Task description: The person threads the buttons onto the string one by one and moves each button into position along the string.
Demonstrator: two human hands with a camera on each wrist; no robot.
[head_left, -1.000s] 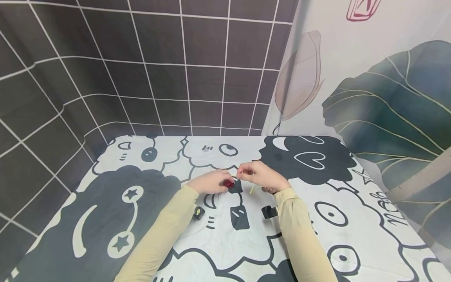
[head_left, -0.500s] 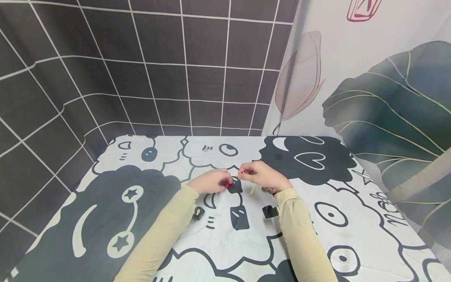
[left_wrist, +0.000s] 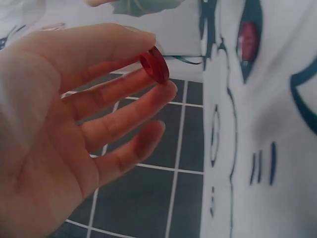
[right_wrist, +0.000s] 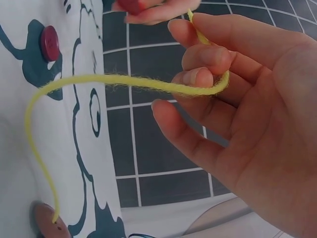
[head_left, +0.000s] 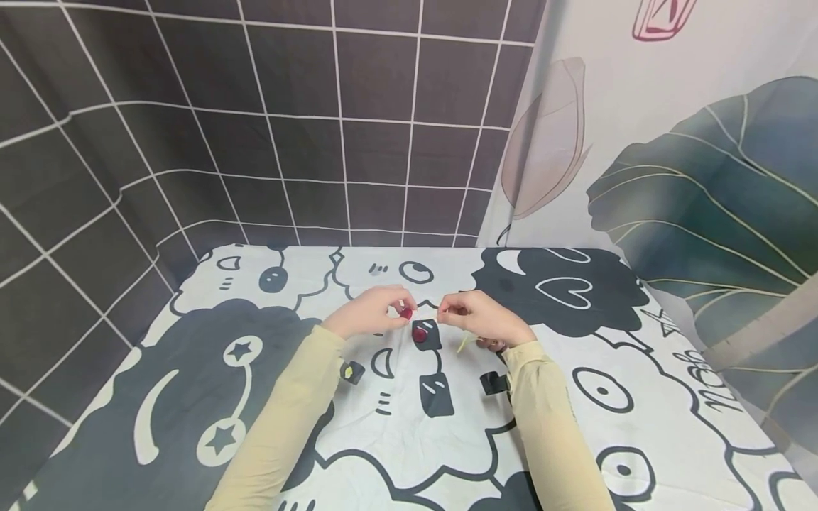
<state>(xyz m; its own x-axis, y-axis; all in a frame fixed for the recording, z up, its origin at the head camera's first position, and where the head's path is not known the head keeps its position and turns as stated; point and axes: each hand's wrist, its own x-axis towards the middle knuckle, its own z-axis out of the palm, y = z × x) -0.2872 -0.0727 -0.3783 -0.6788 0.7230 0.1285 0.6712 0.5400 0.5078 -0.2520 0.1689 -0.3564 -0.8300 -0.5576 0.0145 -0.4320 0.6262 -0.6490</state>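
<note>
In the left wrist view, a round red button [left_wrist: 156,65] is pinched between the thumb and fingertips of my left hand [head_left: 371,311], raised off the cloth. My right hand [head_left: 486,317] pinches one end of a yellow yarn [right_wrist: 133,82] between thumb and index finger, and a short tip pokes up past them. The yarn bends round the other fingers, then droops to a brown button [right_wrist: 49,220], where it enters a hole. A second red button [head_left: 420,333] lies on a dark printed patch between the hands.
A white cloth [head_left: 383,443] with black cartoon prints covers the table. Behind it hangs a dark grid-patterned curtain [head_left: 377,152], and a leaf-print sheet [head_left: 690,206] is at the right. Small black devices [head_left: 494,383] sit by both wrists.
My left hand has lifted a red button up and to the left, away from the dark patch, uncovering the second one there. The right hand has barely moved and keeps the yarn.
</note>
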